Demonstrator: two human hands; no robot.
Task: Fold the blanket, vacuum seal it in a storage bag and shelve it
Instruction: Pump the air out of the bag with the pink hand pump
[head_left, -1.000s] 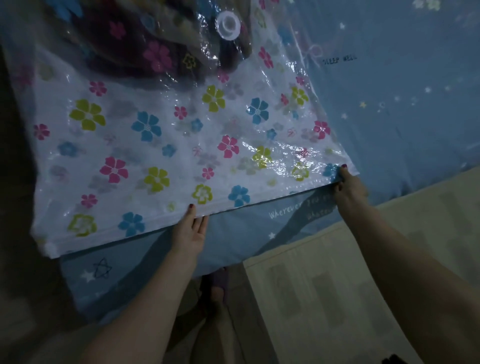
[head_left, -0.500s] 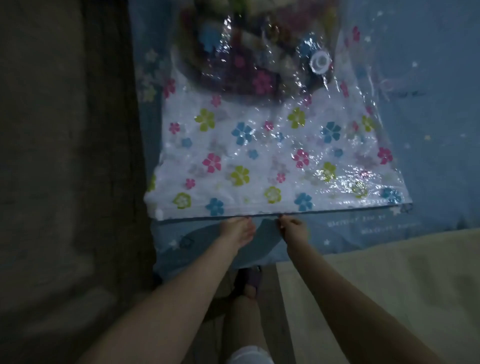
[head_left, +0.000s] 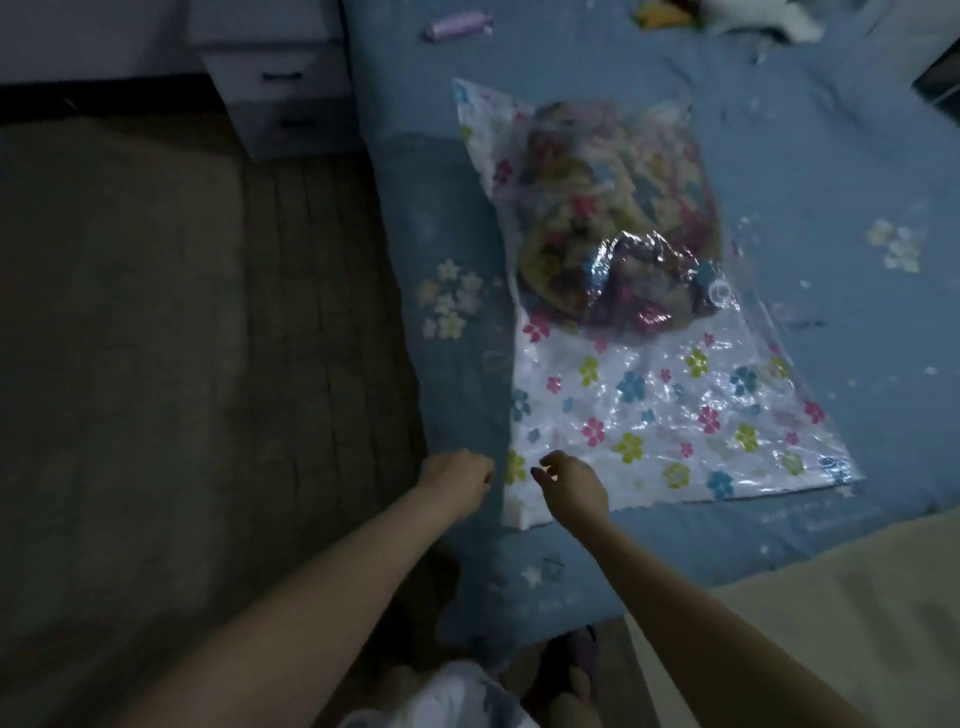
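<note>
blanket (head_left: 613, 223) blurred in bag (head_left: 675, 415) — hands' grip unclear

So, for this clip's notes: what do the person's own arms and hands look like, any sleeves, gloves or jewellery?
Both forearms are bare up to the frame edge, with no sleeves, gloves, watch or bracelets visible. The left hand and the right hand show no rings that can be made out in the dim, blurred picture. One fingertip of the right hand looks dark, possibly nail polish.

Bare forearms, dark-painted nails, purple slipper (head_left: 584, 662)
</note>
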